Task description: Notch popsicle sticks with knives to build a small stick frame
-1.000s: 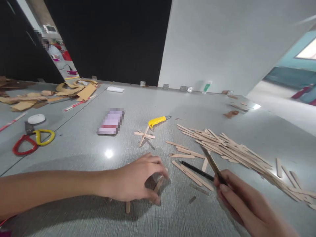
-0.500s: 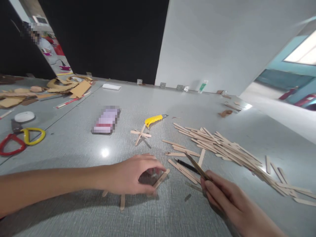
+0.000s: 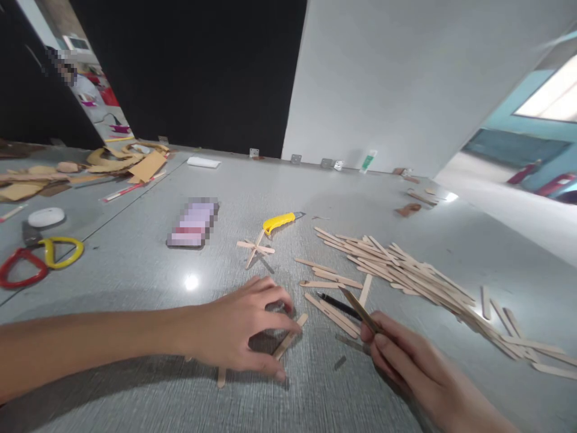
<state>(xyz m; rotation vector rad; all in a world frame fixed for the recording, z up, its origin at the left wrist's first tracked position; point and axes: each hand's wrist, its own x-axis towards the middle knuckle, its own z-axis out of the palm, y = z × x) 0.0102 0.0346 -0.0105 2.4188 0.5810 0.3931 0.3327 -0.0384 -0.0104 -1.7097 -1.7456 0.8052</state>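
Note:
My left hand [image 3: 243,328] hovers palm down over the grey table, its fingers curved and spread apart. A craft stick [image 3: 291,337] lies slantwise under its fingertips, and the end of another stick [image 3: 221,377] pokes out below the palm. How these sticks meet is hidden by the hand. On the right, my right hand [image 3: 406,355] pinches a thin, flat brown stick [image 3: 358,307] that points up and to the left. Just behind that stick lies a black pen [image 3: 338,302] among loose craft sticks [image 3: 331,316].
A long pile of craft sticks [image 3: 406,270] spreads across the right. Beyond my left hand are a small star of crossed sticks [image 3: 255,247], a yellow cutter [image 3: 279,223] and a phone [image 3: 193,222]. Scissors [image 3: 63,251] and cardboard scraps [image 3: 148,166] lie left. A person [image 3: 85,90] is in the background.
My left hand's fingers have spread a little wider, and the hand has shifted slightly down over the sticks. My right hand keeps its hold on the brown stick, almost in place.

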